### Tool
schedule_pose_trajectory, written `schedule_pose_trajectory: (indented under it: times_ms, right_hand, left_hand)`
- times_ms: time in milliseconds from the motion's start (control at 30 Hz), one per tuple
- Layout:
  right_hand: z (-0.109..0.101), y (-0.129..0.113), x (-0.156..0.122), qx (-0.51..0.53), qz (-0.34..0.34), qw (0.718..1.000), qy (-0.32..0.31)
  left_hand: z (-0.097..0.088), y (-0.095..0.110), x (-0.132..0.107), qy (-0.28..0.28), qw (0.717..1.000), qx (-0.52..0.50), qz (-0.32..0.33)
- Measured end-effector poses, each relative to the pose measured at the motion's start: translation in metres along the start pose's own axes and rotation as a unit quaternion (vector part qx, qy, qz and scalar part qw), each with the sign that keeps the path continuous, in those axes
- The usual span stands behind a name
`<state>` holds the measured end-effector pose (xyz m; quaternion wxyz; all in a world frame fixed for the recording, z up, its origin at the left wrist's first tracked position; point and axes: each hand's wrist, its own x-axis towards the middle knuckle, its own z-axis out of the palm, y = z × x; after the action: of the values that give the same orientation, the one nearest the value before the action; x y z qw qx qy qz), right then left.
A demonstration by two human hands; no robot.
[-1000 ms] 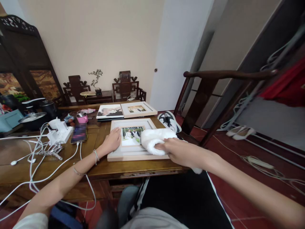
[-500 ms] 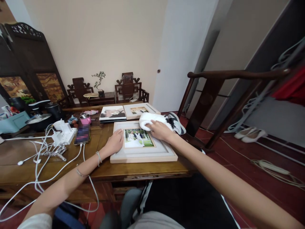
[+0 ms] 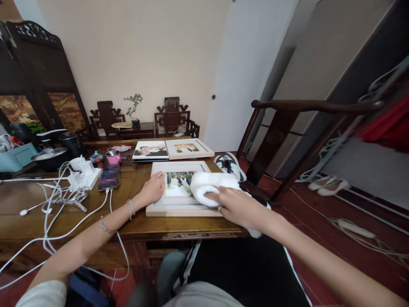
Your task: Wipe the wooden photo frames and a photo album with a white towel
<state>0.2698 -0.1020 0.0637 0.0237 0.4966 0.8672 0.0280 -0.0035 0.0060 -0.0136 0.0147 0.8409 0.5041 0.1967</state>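
Observation:
A light wooden picture frame (image 3: 185, 212) lies flat on the table, with a photo (image 3: 175, 185) of two people in wedding clothes at its centre. My left hand (image 3: 154, 187) grips the frame's left edge, fingers curled over onto its face. In my right hand (image 3: 234, 207) is a bunched white cloth (image 3: 211, 183), pressed on the right part of the frame. The cloth covers part of the photo and the frame's right side.
Behind lie a second framed photo (image 3: 191, 149) and a stack of albums (image 3: 150, 150). To the left are a power strip (image 3: 86, 174) with tangled white cables, a phone (image 3: 109, 177) and a pink cup (image 3: 113, 157). A wooden chair (image 3: 271, 136) holding sneakers (image 3: 230, 166) stands at right.
My right hand has drawn the cloth from the frame's far right corner toward me, over the photo's right side. My left hand stays at the left edge.

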Motion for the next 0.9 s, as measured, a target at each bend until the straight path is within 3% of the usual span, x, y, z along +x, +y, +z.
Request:
schedule_pose_trajectory:
  times_ms: [233,333,433,667,767,900]
  right_hand:
    - [0.024,0.039,0.079,-0.002,0.04,0.994,0.102]
    - [0.024,0.045,0.093,0.0,0.037,0.992,0.12]
    - [0.02,0.041,0.073,0.019,0.008,0.994,0.11]
    - [0.001,0.013,-0.016,0.072,-0.038,0.996,0.025]
    - [-0.005,-0.001,-0.015,0.07,-0.039,0.997,0.009]
    - [-0.005,-0.032,0.018,0.069,-0.068,0.995,0.035]
  left_hand:
    - [-0.004,0.002,-0.001,-0.007,1.0,0.001,-0.001]
    - [-0.005,0.002,-0.001,-0.005,1.0,-0.007,-0.011]
    - [-0.004,0.002,0.001,-0.009,1.0,-0.011,-0.021]
    - [-0.004,0.006,-0.001,0.0,1.0,-0.012,-0.024]
    - [-0.004,0.007,-0.002,0.006,0.999,-0.022,-0.024]
    - [-0.002,0.005,-0.001,0.014,0.999,-0.022,-0.021]
